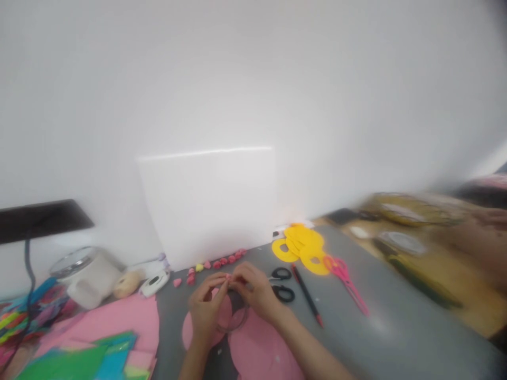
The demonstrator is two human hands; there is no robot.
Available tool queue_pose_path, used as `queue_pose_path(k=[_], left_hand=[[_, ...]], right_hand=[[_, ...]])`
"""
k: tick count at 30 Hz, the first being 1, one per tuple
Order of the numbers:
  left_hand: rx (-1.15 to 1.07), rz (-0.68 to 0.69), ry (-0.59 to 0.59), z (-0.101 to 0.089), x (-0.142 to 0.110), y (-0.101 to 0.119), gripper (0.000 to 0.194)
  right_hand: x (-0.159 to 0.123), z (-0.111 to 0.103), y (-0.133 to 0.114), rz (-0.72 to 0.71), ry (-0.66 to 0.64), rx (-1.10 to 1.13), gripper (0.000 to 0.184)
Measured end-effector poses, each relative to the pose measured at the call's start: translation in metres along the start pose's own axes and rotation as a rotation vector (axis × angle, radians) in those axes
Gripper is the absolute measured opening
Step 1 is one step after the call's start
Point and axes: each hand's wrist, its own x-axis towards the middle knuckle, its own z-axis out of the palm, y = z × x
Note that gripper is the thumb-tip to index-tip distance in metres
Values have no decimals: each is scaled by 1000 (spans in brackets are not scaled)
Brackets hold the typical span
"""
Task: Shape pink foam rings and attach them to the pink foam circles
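My left hand [206,303] and my right hand [255,290] meet fingertip to fingertip, both pinching a small pink piece [228,277], perhaps paper; its exact shape is blurred. Below them lie pink paper circles [261,345] and a clear ring [240,322] that looks like a tape roll, partly covered by my hands. Just beyond my fingers, small red and pink rolled pieces [224,260] and a yellow one [199,267] line the foot of a white board [209,206]. Black-handled scissors [283,293] lie right of my right hand, their blades partly hidden.
A black pencil [307,295], pink scissors [348,285] and yellow paper rings [303,245] lie to the right. On the left are pink sheets [146,316], green paper [63,364] and a white mug [93,279]. Another person's blurred arm [475,232] shows at far right.
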Motion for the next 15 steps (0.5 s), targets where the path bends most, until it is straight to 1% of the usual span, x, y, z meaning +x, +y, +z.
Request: queue_pose_path(k=[2, 4, 6, 8, 9, 11, 13, 15], left_hand=[[-4, -44, 43, -3, 2, -3, 11], [-24, -88, 113, -6, 5, -3, 11], [-56, -134, 170, -8, 8, 2, 11], [-78, -168, 188, -9, 9, 9, 12], [-79, -175, 179, -9, 10, 12, 13], [-72, -158, 157, -9, 9, 17, 12], [-47, -126, 134, -8, 7, 16, 11], [-9, -95, 99, -7, 5, 11, 10]], right_hand=[[1, -1, -3, -4, -10, 11, 11], [2, -3, -3, -1, 34, 35, 9], [3, -5, 1, 30, 178, 30, 9], [3, -9, 9, 84, 377, -49, 11], [3, -10, 13, 116, 417, -116, 11], [2, -11, 18, 149, 399, -205, 10], [2, -10, 17, 120, 296, -208, 7], [2, -7, 11, 47, 169, -138, 5]])
